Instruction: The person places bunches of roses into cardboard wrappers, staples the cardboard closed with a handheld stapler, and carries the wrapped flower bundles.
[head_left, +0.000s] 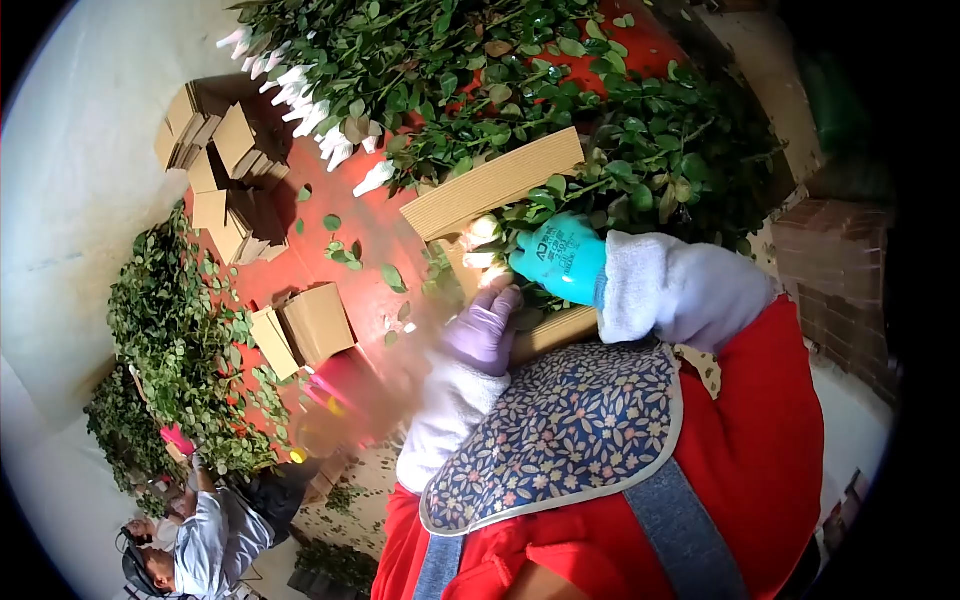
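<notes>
A few pale pink and cream roses (482,234) lie with their heads on corrugated cardboard (497,183) in front of me. My right hand (560,260), in a teal glove, is closed around the rose stems just behind the heads. Lower down, my left hand (482,332) in a purple glove has its fingers bent at the lowest rose head, gripping it. Part of the cardboard shows under my right wrist. The leafy stems run off to the right, partly hidden by the teal glove and white fleece sleeve.
Leafy rose stems (480,80) with white-wrapped heads (300,95) cover the far side of the red table (350,215). Folded cardboard (240,225) is stacked at left; another piece (318,322) stands nearer. Beyond a heap of greenery (180,340), a person (215,540) works at lower left.
</notes>
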